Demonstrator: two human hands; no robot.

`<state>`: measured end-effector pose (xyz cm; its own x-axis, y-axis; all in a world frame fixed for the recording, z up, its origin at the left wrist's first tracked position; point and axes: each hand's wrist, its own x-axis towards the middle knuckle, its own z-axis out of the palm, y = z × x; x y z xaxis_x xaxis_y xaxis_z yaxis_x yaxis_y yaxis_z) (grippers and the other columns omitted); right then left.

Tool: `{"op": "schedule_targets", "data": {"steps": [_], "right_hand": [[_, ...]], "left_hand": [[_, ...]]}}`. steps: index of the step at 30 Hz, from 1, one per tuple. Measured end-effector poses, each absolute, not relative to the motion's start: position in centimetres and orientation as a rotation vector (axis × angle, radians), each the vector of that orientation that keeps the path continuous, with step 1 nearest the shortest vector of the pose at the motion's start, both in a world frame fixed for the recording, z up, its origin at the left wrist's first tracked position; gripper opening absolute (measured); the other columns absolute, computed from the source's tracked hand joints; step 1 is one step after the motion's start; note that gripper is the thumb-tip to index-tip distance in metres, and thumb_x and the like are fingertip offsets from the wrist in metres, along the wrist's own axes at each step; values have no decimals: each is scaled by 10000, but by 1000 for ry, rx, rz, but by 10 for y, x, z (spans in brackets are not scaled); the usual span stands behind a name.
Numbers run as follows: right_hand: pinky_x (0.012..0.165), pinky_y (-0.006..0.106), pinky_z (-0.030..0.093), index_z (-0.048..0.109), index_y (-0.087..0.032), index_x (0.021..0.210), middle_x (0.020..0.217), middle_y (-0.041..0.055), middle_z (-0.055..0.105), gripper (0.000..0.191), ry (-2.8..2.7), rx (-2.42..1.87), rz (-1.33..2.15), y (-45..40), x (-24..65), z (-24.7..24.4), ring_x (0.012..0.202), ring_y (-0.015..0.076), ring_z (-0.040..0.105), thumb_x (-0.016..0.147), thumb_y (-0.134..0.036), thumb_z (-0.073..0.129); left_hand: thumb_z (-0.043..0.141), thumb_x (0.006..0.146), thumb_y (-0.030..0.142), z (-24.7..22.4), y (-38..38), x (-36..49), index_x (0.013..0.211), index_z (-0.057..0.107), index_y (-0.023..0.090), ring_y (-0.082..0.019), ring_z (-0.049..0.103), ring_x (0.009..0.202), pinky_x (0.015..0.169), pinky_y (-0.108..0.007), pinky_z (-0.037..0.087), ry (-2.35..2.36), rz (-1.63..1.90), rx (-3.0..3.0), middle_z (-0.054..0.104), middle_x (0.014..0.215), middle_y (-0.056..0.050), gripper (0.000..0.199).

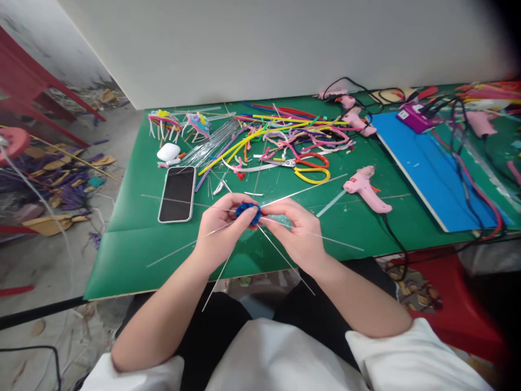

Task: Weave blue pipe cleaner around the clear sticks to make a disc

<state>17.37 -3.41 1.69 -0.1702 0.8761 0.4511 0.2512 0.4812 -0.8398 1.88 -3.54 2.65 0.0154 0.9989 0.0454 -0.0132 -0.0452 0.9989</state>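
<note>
Green covers the low tabletop [134, 255], set against a white wall, with craft scraps strewn over the floor at the left of the frame. At centre, both hands meet on a small blue fuzzy ball [248, 212] — the left hand [222, 228] pinches it from the left, the right hand [295, 231] from the right, fingertips closed on it just above the tabletop's near edge. Thin silvery wires [285, 259] stick out of it in several directions. It looks light and soft, likely to squash under pressure, while the wires seem springy and easily bent, so the fuzzy core is the sensible place to hold it.

Just beyond the hands lie a dark phone [177, 194] and a white earbud case [168, 151]. Farther back sits a tangle of coloured pipe cleaners [280, 133], with red-and-yellow scissors [311, 167] — and a pink glue gun [366, 190] to the right, its cord trailing off the edge. Loose wires near the hands could snag.
</note>
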Motion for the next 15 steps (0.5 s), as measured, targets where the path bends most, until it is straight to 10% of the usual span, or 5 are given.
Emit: {"op": "schedule_targets", "data": {"steps": [15], "right_hand": [[833,320,482,680,-250,882,896,4,633,154,-1533,-849,1101,-31,178,13,899,135,598,798,-140,612]], "left_hand": [[657,771,292,21,-37,19,865,672,171,-89,632,556,546,-181,550,1184,1276,1312,675,741,-9,154]]}}
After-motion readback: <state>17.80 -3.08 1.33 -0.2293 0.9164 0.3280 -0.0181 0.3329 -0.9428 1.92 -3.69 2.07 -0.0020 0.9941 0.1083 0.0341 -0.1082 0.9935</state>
